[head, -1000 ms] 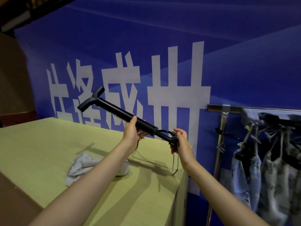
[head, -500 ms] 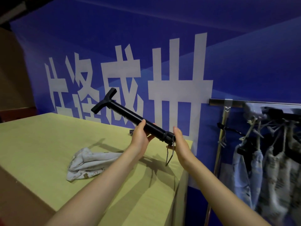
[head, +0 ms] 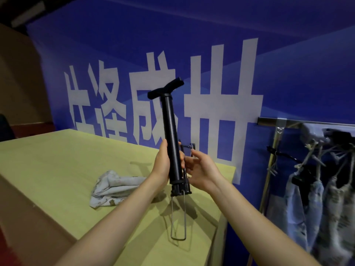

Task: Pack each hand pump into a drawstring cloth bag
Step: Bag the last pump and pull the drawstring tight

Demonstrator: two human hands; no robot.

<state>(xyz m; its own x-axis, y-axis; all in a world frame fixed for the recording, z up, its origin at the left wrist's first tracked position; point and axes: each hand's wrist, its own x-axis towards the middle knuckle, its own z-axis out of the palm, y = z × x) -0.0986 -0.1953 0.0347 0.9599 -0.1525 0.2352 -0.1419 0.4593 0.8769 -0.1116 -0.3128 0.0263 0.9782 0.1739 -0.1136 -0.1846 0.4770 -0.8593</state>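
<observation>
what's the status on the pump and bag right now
Left hand grips hand pump barrel, upright, handle up. Right hand open beside it. Cloth bag crumpled on table, not yet opened. Nothing blocking.

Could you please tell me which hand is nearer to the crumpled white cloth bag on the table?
Left. The left hand grips the black pump barrel just above the crumpled white cloth bag; the right hand sits beyond the pump.

Yellow-green table [head: 57, 166], crumpled cloth bag [head: 115, 189] lying on it
</observation>
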